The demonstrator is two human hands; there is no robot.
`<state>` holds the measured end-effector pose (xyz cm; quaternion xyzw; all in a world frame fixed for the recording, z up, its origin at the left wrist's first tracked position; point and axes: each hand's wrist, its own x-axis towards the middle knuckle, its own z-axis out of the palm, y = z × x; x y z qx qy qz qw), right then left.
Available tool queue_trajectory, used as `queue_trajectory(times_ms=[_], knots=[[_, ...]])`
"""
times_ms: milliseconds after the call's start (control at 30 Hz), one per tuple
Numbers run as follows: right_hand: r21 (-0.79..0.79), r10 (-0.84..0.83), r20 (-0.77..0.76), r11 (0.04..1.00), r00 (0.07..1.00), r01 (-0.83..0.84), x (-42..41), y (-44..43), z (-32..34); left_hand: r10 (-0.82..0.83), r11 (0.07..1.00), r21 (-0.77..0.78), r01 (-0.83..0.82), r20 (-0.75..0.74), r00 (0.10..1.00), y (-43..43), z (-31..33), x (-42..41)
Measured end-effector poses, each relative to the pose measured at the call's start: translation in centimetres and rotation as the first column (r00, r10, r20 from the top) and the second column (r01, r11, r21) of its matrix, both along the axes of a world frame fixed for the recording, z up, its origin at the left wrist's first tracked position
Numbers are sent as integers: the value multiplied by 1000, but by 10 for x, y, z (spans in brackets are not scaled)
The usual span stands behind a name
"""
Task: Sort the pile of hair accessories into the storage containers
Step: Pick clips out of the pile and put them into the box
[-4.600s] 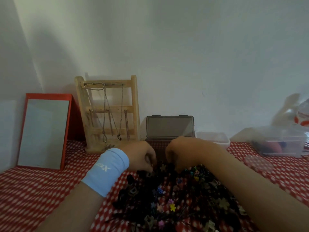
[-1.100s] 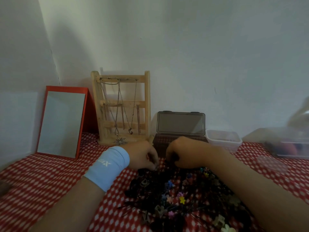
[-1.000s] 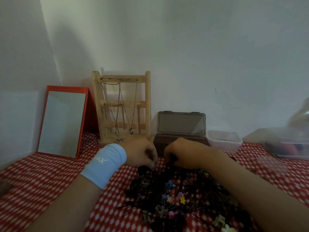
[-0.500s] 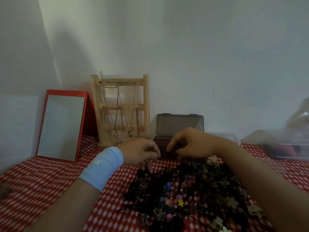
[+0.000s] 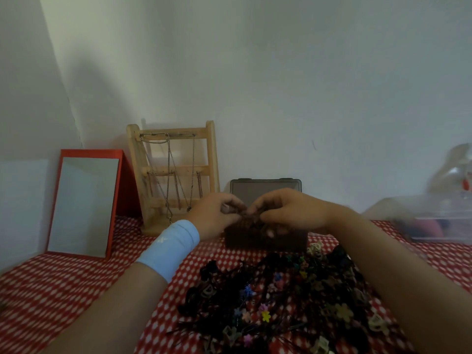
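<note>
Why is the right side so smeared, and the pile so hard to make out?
Head view: dim light leaves the pile mostly dark, with only a few coloured clips showing. The clear box at the right edge is blurred. The stand casts a soft shadow on the wall.

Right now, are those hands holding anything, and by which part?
The left hand and right hand pinch a small dark item between them over the brown box; which part cannot be told.
</note>
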<state>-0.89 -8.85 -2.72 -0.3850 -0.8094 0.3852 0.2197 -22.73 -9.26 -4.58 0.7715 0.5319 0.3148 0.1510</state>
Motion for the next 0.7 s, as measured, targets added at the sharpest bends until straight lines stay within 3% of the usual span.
queue_trajectory(times_ms=[67, 167, 300, 400, 567, 700], knots=[[100, -116, -72, 987, 991, 123, 2, 8, -3, 22, 999, 41, -23, 32, 999, 7, 2, 8], [308, -261, -30, 916, 965, 257, 6, 22, -13, 22, 1000, 19, -23, 27, 999, 18, 2, 17], [414, -298, 136, 884, 945, 219, 10, 26, -20, 24, 1000, -13, -25, -70, 997, 15, -2, 14], [476, -303, 167, 858, 938, 192, 5, 20, -16, -7, 999, -37, -1, -211, 978, 1, -5, -1], [491, -165, 224, 870, 961, 35, -16, 1, -6, -21, 999, -38, 8, -343, 939, -25, -11, -28], [377, 22, 398, 907, 917, -186, -37, -17, -7, -112, 970, -243, -4, -461, 881, -38, -19, -45]])
